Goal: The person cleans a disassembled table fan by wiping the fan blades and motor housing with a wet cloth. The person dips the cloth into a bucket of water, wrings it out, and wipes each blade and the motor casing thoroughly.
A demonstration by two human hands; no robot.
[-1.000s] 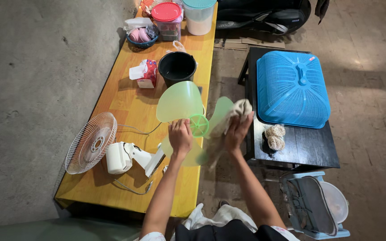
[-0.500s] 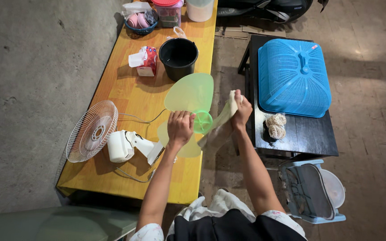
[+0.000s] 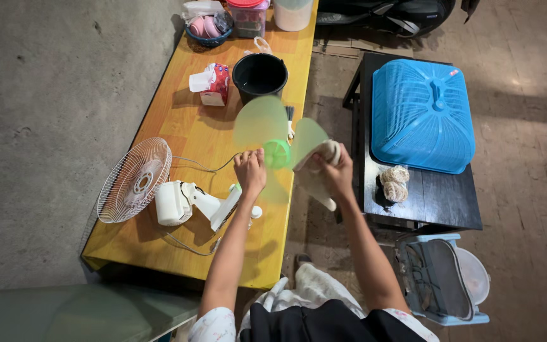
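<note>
My left hand grips a translucent green fan blade close to its round hub, holding it above the edge of the yellow table. My right hand holds a beige cloth pressed against the blade's right lobe; the cloth hangs down below the hand. On the table to the left lies a white fan body on its side, with its wire grille attached and its cord trailing.
A black bucket, a tissue pack, a bowl of cups and lidded containers stand farther up the table. A blue mesh food cover and twine balls sit on a dark side table. A pale blue stool is at lower right.
The blade has turned in my left hand. My right hand with the cloth has moved from the blade's edge down over its right lobe.
</note>
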